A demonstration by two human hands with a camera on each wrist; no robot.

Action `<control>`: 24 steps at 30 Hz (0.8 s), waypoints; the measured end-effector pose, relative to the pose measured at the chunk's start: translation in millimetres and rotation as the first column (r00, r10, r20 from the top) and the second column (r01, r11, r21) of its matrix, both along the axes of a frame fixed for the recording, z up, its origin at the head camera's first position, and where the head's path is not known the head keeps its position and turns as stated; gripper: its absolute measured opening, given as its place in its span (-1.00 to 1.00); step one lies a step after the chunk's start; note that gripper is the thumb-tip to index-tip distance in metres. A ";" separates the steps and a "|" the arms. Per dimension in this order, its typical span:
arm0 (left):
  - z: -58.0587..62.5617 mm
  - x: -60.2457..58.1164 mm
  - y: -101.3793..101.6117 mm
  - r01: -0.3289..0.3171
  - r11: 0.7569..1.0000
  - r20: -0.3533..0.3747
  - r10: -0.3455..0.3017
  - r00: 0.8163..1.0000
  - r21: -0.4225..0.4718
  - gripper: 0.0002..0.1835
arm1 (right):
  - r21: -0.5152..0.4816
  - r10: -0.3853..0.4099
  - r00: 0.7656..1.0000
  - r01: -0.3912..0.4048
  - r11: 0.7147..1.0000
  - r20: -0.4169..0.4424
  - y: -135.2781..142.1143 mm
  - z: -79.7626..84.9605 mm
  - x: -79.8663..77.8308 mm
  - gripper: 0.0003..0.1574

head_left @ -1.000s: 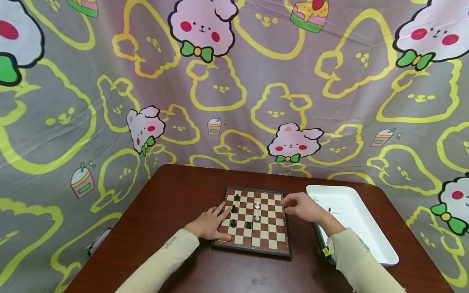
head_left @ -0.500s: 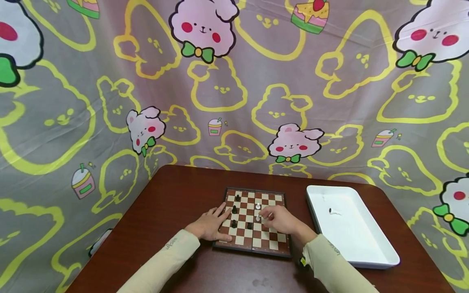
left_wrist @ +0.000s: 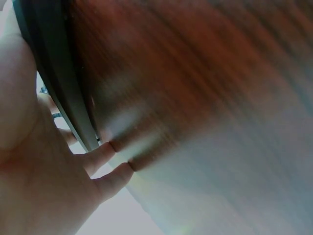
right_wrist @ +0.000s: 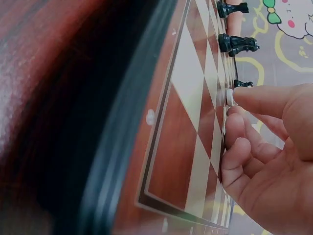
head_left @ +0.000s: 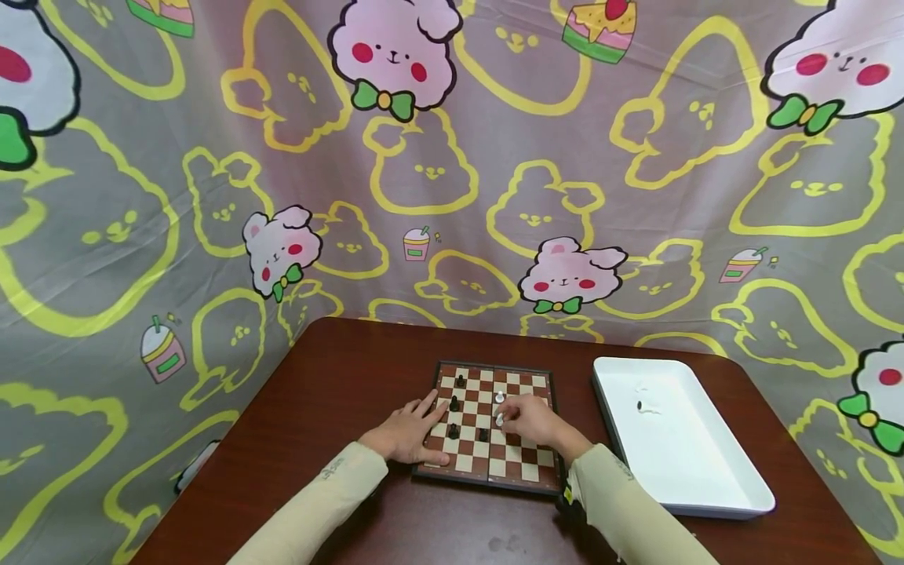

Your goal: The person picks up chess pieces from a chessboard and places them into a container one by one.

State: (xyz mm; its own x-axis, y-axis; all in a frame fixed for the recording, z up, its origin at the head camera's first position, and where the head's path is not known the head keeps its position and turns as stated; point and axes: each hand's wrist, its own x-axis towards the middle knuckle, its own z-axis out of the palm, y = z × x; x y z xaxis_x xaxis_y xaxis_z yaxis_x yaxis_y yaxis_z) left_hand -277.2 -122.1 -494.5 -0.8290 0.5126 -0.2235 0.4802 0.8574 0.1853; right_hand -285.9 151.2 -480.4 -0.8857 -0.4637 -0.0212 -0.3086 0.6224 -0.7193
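Note:
A brown-and-cream chessboard point(head_left: 519, 471) with a dark border lies on the table. My left hand point(head_left: 405, 433) rests spread over its left edge, and in the left wrist view two fingertips point(left_wrist: 122, 174) touch the table beside the border. My right hand point(head_left: 533, 422) pinches a white chess piece point(head_left: 500, 420) just right of the board's centre line; in the right wrist view its white base point(right_wrist: 230, 97) shows at the fingertips, the rest hidden. Another white piece point(head_left: 500, 397) stands just behind. Several black chess pieces point(head_left: 454, 431) stand on the left half, one being a knight point(right_wrist: 238, 43).
A white tray point(head_left: 706, 463) stands right of the board, with a small white piece with a dark base point(head_left: 640, 406) lying in it. The brown table point(head_left: 353, 353) meets a patterned cloth point(head_left: 452, 235) at the back and sides.
My right hand has moved left from the board's right edge, beside the tray, onto the white chess piece near the middle. My left hand has stayed at the left edge.

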 end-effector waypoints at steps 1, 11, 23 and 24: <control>-0.2 -0.2 0.1 0.000 1.000 -0.001 0.000 1.000 -0.002 0.09 | 0.005 0.001 1.000 -0.001 1.000 -0.004 -0.2 -0.3 -0.5 -0.83; 0.3 2.0 1.2 -0.003 1.000 0.002 0.003 1.000 0.001 0.09 | -0.025 -0.006 1.000 0.005 1.000 -0.018 -0.2 -5.1 -1.6 -0.95; 0.0 0.8 0.0 -0.002 1.000 -0.007 0.002 1.000 -0.002 0.09 | -0.088 0.020 1.000 -0.021 0.996 -0.018 18.6 8.3 0.4 -0.93; -0.4 0.4 -0.4 -0.003 1.000 -0.008 0.002 1.000 -0.003 0.09 | -0.087 0.011 1.000 -0.012 0.996 -0.010 21.8 11.7 0.1 -0.94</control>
